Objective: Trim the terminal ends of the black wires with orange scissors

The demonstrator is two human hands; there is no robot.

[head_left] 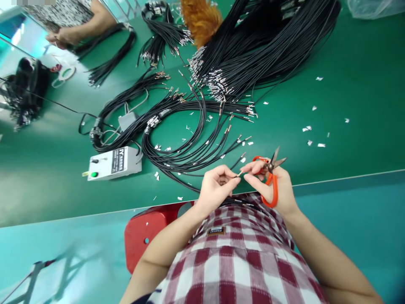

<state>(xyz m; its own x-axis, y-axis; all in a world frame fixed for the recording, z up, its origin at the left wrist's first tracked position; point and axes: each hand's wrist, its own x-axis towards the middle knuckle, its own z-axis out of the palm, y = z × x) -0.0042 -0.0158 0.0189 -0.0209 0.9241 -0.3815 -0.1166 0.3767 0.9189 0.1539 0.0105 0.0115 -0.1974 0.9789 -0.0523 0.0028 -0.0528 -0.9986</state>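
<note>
My left hand (218, 185) pinches a thin black cable close to its stripped end (239, 173), just above the table's front edge. Hooked on my right hand (283, 190) are scissors (271, 168) with orange handles, their blades apart and pointing away from me. The right thumb and fingertips sit close to the cable end; whether they touch it I cannot tell. Beyond my hands lies a curved bundle of black cables (177, 156), many with bare coppery ends. A few more cables (237, 202) rest in my lap against a red and white checked apron (240, 253).
A white control box (115, 163) with a green button stands left. A thick heap of black cables (268, 50) and an orange fluffy thing (202, 21) lie at the back. White scraps (306, 128) dot the green table (363, 84). Another person's arm (85, 29) is far left; a red stool (145, 232) below.
</note>
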